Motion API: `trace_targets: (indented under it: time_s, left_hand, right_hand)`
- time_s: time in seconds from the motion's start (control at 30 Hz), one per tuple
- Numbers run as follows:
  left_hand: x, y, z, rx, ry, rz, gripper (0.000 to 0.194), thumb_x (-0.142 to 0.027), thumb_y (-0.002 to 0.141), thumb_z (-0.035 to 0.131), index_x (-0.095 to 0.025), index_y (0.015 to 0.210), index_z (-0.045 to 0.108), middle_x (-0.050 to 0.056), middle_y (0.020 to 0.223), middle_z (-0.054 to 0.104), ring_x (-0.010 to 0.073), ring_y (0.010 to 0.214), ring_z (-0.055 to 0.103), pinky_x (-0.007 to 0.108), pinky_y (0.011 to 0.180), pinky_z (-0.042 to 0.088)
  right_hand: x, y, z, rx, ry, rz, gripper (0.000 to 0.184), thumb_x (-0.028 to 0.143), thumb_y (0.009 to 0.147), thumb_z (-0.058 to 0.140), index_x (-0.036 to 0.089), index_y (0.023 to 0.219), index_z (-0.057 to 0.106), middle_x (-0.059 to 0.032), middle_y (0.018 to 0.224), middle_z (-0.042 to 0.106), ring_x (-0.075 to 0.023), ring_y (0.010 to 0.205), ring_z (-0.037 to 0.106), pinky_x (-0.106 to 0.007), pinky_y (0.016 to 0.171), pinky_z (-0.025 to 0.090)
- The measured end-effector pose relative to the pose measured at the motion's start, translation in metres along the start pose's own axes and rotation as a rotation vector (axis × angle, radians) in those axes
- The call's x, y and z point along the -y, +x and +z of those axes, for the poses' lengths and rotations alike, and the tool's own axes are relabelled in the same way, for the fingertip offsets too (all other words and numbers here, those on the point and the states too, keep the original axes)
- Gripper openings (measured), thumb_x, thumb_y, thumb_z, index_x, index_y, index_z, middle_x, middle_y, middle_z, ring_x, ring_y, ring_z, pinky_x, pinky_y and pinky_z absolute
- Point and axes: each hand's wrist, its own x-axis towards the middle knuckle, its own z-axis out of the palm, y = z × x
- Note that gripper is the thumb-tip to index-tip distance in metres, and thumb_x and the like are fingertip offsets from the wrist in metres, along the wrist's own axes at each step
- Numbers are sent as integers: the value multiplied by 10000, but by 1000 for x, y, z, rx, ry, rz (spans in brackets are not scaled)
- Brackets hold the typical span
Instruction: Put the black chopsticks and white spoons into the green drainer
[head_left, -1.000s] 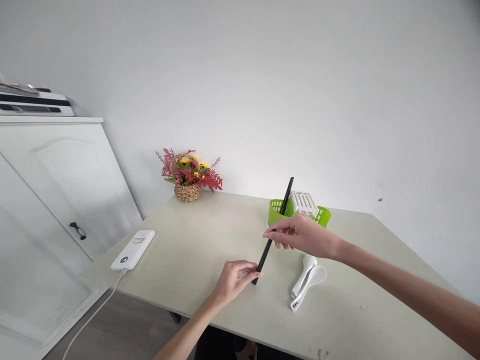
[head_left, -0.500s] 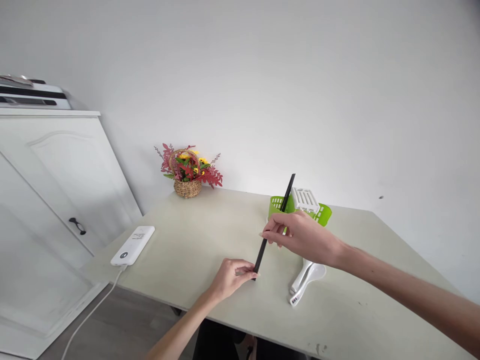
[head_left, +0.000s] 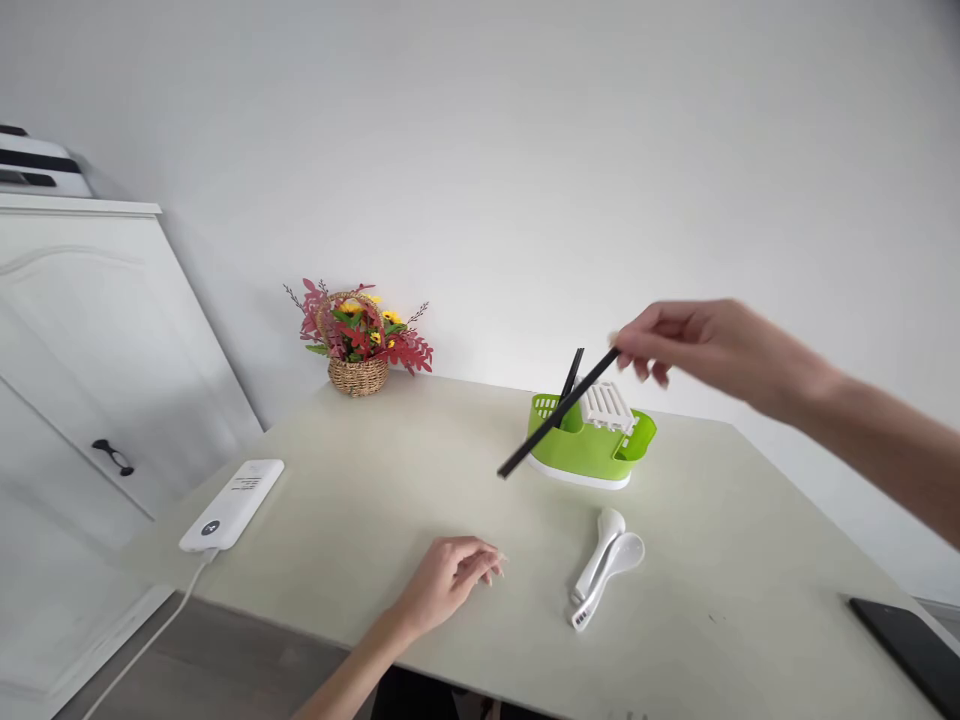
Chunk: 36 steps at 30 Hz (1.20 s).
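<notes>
My right hand (head_left: pixel 690 345) is raised over the table's right side, its fingertips pinching the upper end of black chopsticks (head_left: pixel 551 422). They slant down to the left in the air, crossing in front of a green cutlery caddy (head_left: pixel 581 455). More black chopsticks (head_left: pixel 573 372) stand tilted in the caddy's left compartment. My left hand (head_left: pixel 450 580) rests on the table near the front edge, loosely bent and holding nothing. To its right lie two white spoons (head_left: pixel 611 575), side by side and partly overlapping.
A white slatted rack (head_left: pixel 606 405) sits on the caddy. Behind, a wicker flower basket (head_left: pixel 358 376) stands near the wall. A white power bank (head_left: pixel 232 505) with a cable lies at the left edge, a black phone (head_left: pixel 911 645) at the right. A white cabinet (head_left: pixel 67 400) adjoins the left side.
My right hand has lifted the chopsticks up and to the right, off the table. My left hand has let go of their lower end. The view has shifted slightly, bringing the phone into sight.
</notes>
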Motion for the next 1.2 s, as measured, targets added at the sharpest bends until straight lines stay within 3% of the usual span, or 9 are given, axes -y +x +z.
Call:
trace_targets:
  time_s: [0.13, 0.27, 0.4, 0.53, 0.73, 0.9, 1.0, 1.1, 1.2]
  left_hand:
    - [-2, 2, 0, -3, -2, -57, 472, -546, 1042, 513, -171, 938, 780, 75, 907, 807, 164, 744, 733, 233, 707, 556]
    - [-5, 4, 1, 3, 6, -91, 482, -551, 1044, 499, -180, 898, 770, 68, 893, 803, 173, 777, 737, 231, 712, 551]
    - [-8, 4, 1, 5, 36, -116, 477, -540, 1049, 491, -189, 874, 764, 58, 870, 795, 170, 778, 733, 218, 685, 537]
    - [-9, 5, 1, 4, 48, -132, 471, -533, 1051, 489, -194, 881, 768, 56, 852, 791, 170, 771, 731, 214, 672, 533]
    - [-5, 6, 3, 11, 56, -167, 473, -524, 1058, 473, -194, 880, 761, 52, 841, 780, 162, 773, 726, 203, 673, 527]
    - [-7, 7, 2, 23, 73, -165, 476, -518, 1066, 456, -197, 874, 750, 48, 839, 774, 154, 755, 714, 196, 652, 511]
    - [-8, 8, 2, 24, 83, -163, 479, -520, 1066, 454, -201, 878, 757, 50, 864, 786, 156, 757, 714, 198, 650, 512]
    - [-9, 7, 3, 10, 99, -153, 481, -518, 1065, 456, -199, 872, 759, 49, 844, 783, 155, 751, 715, 199, 645, 507]
    - [-8, 7, 3, -7, 110, -139, 479, -517, 1062, 462, -195, 861, 755, 45, 812, 776, 158, 738, 716, 204, 638, 504]
  right_hand:
    - [-2, 22, -32, -279, -76, 10, 371, 613, 839, 758, 243, 825, 743, -46, 794, 732, -129, 613, 591, -329, 611, 539]
    - [-28, 44, -25, -329, -148, 32, 375, 606, 869, 726, 232, 844, 717, -61, 825, 745, -142, 621, 608, -348, 613, 544]
    - [-67, 70, -1, -230, -228, 59, 363, 590, 882, 682, 230, 850, 705, -62, 838, 766, -164, 635, 653, -359, 632, 555]
    - [-103, 94, 24, -41, -269, 112, 330, 559, 892, 646, 238, 856, 715, -33, 873, 791, -173, 672, 697, -345, 648, 558]
    - [-136, 121, 52, 165, -294, 180, 313, 532, 898, 616, 233, 890, 707, -13, 893, 808, -176, 724, 738, -327, 668, 578]
    - [-134, 124, 51, -19, -413, 169, 385, 505, 928, 578, 234, 1180, 682, -1, 899, 807, -182, 706, 736, -325, 617, 531]
    - [-120, 113, 42, -77, -422, 113, 355, 518, 939, 564, 254, 1145, 681, 1, 896, 803, -180, 679, 728, -316, 595, 505]
    - [-106, 92, 37, 9, -465, -25, 334, 546, 955, 533, 274, 1058, 697, 0, 869, 796, -184, 678, 721, -326, 661, 507]
    - [-97, 62, 37, 192, -560, -172, 332, 534, 976, 486, 309, 1025, 726, 3, 832, 784, -197, 713, 715, -332, 699, 486]
